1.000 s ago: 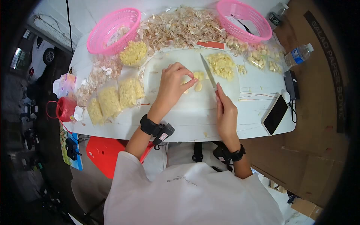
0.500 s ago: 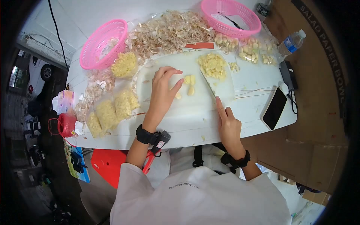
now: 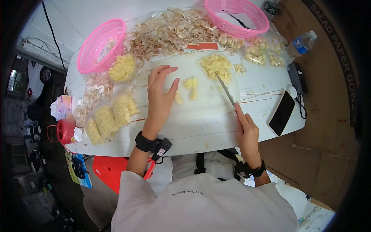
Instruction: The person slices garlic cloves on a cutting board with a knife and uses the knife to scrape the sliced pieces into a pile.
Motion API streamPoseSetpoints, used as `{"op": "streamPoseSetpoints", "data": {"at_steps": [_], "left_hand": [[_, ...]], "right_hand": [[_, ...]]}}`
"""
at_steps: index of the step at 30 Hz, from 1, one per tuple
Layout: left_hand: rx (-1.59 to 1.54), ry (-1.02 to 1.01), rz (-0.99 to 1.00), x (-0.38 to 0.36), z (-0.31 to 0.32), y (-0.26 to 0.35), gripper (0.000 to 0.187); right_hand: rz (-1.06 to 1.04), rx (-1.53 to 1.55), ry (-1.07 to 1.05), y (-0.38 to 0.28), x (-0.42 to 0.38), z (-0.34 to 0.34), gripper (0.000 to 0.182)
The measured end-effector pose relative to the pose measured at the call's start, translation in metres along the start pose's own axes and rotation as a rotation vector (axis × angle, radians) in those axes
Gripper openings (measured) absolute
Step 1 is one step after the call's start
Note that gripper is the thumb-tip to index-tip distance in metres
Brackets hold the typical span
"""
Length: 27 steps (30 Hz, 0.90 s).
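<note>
My right hand (image 3: 247,129) is wrapped round the handle of a knife (image 3: 225,89), whose blade slants up and left with its tip at a heap of chopped garlic (image 3: 215,65). A white cutting board (image 3: 174,108) lies under the garlic. Several peeled garlic cloves (image 3: 192,92) are grouped in the middle of the board, and one more clove (image 3: 178,99) sits close to my left hand (image 3: 159,92). That hand is over the board's left side, fingers apart and curved, with nothing in it.
Pink baskets (image 3: 82,58) stand at the back left and back right (image 3: 262,23), with garlic skins (image 3: 174,31) piled between. Bags of chopped garlic (image 3: 106,119) lie at left, bagged cloves (image 3: 255,57) at right. A phone (image 3: 281,113), water bottle (image 3: 301,44) and cardboard box (image 3: 328,77) are on the right.
My right hand has moved right and down with the knife, and the blade now reaches into the chopped heap. My left hand has shifted slightly left, away from the grouped cloves.
</note>
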<state>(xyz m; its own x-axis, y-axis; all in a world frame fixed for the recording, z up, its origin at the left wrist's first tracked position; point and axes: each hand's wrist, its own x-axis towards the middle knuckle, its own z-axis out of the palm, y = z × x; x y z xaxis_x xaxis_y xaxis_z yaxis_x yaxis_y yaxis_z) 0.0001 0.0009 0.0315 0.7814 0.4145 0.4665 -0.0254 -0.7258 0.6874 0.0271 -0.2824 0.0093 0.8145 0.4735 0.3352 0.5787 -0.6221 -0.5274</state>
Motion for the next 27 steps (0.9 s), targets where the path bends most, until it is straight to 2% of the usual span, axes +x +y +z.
{"op": "streamPoseSetpoints", "data": {"at_steps": [7, 19, 27], "left_hand": [[0.031, 0.005, 0.012, 0.000, 0.003, -0.008, 0.029], [-0.001, -0.005, 0.002, -0.001, 0.003, -0.009, 0.029], [0.012, 0.043, 0.078, -0.001, 0.003, -0.015, 0.028]], "right_hand": [[-0.068, 0.018, -0.108, 0.021, 0.013, -0.007, 0.069], [-0.081, -0.013, -0.158, 0.025, 0.013, -0.004, 0.066], [-0.117, 0.085, -0.082, 0.023, 0.015, -0.006, 0.061]]}}
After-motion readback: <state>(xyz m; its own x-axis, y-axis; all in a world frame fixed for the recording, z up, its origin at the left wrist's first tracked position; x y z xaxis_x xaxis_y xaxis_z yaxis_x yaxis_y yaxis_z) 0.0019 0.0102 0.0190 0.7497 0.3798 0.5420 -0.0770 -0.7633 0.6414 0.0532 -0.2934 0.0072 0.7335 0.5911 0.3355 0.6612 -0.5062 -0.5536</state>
